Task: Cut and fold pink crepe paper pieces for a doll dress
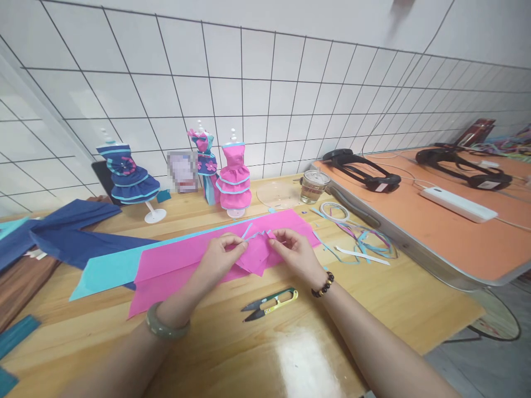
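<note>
Between my two hands is a small pink fabric-like piece [256, 258] with a gathered upper edge. My left hand [219, 260] is closed, thumb and forefinger pinching its left side; a thin pale blue strip [248, 231] sticks up beside those fingertips. At the right side, my right hand [296, 255] pinches the same piece near its top edge. Beneath lie a long pink sheet [166, 265] and a light blue sheet [108, 271]. Thread snips [271, 304] with a yellow and green handle rest on the wooden table in front of my hands.
Small dress forms [234, 177] in pink and blue dresses stand at the back. Dark blue fabric [83, 226] lies left. A lidded cup [314, 187], a tape roll [334, 211] and tangled strips [373, 243] are right. An orange table [448, 232] bears black headsets [365, 174].
</note>
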`<state>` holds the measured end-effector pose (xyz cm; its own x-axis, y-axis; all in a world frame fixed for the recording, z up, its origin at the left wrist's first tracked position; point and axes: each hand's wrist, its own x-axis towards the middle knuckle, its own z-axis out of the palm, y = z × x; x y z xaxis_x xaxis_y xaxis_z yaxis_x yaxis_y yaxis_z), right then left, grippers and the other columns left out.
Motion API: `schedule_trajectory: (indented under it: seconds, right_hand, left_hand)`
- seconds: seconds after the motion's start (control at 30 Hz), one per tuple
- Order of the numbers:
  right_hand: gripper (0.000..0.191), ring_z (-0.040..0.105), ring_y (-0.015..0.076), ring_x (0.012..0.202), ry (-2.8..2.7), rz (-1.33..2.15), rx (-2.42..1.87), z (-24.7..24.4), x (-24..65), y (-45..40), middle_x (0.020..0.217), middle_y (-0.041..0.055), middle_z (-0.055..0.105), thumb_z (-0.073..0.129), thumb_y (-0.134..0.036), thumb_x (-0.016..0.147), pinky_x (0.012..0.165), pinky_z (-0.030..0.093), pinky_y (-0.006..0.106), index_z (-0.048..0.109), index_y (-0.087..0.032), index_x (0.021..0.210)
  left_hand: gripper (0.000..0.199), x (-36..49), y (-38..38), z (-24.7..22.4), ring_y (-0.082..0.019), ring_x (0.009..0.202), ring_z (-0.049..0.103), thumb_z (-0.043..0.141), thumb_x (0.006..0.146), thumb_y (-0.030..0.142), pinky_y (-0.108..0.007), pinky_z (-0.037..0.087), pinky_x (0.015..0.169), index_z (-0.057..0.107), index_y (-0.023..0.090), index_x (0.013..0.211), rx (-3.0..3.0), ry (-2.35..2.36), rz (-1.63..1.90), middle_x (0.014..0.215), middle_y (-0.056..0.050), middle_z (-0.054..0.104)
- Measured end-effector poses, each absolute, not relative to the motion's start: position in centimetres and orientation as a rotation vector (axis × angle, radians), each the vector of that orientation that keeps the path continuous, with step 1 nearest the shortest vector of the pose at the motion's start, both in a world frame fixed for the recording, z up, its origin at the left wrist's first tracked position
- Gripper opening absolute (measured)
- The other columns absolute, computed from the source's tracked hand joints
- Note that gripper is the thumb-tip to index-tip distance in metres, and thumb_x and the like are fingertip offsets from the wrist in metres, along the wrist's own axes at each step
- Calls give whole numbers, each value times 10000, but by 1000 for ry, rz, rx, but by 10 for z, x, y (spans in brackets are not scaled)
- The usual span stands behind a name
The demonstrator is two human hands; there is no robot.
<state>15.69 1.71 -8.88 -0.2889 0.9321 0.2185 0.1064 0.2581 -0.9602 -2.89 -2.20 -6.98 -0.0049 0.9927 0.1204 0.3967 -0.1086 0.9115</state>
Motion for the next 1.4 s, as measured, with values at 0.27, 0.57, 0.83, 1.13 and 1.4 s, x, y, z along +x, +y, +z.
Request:
schedule_trajectory:
  seconds: [0.27,0.57,0.83,1.13,1.4]
  right_hand:
    - [380,578,176,898,-1598,1235,-894,-86,159,18,1027,58,634,678,-316,681,782,450,324,597,-216,1039]
    - [179,551,113,622,-1302,1469,-849,-78,162,17,715,-3,647,681,-355,673,599,421,246,661,-193,745]
    - [179,492,80,541,-1230,1549,-857,-76,163,18,647,-22,612,696,-339,652,534,382,215,655,-179,723]
    - [324,530,70,596,-1210,1562,-840,-79,162,18,650,-47,598,727,-279,627,575,400,197,636,-197,927]
    - [327,576,108,602,-1181,1502,-880,-82,164,22,704,-4,662,708,-322,643,570,423,233,628,-187,930]
  left_hand:
    - [212,-26,-25,-64,-135,655,503,521,760,318,-244,378,621,626,159,667,1725,1442,1034,701,-9,545]
    - [197,-29,-25,-57,-137,671,490,535,746,307,-241,381,634,607,156,643,1665,1356,1050,685,-7,533]
    - [234,-31,-26,-53,-129,634,464,552,726,350,-235,360,618,583,160,594,1582,1321,1032,653,7,515]
    - [192,-28,-26,-61,-130,657,488,546,746,315,-244,366,631,618,158,662,1642,1288,982,693,0,535]
    - [214,-31,-26,-60,-135,662,488,536,747,330,-245,378,630,605,158,641,1683,1293,983,698,-10,532]
